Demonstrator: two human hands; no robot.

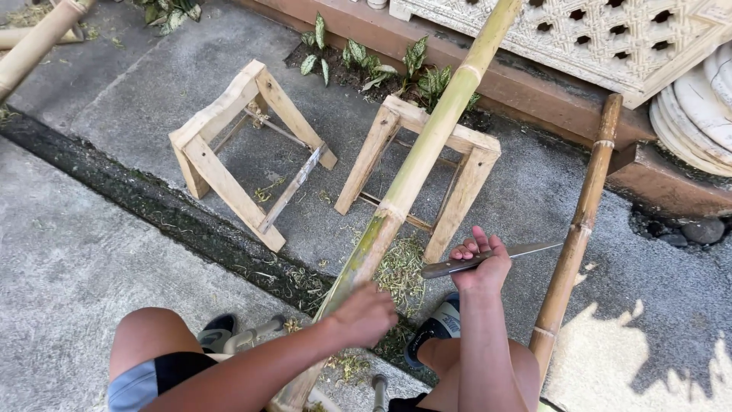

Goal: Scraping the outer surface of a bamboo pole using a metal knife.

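Bamboo pole (427,152) runs from six toward one o'clock; the left hand (366,313) grips its lower part, while the right hand (482,267), at three o'clock beside it, clasps a knife (496,255).

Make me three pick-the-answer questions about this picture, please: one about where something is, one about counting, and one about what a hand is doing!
1. Where does the green bamboo pole rest?
A. across a wooden stool
B. inside a bucket
C. on a chair

2. How many wooden stools stand on the concrete?
A. one
B. two
C. four

3. What is the right hand doing?
A. hanging open
B. gripping a long knife
C. holding a cup

Answers:
1 A, the pole leans over the right stool.
2 B, the left stool and the right one.
3 B, its fingers are closed on the knife; the left hand steadies the pole.
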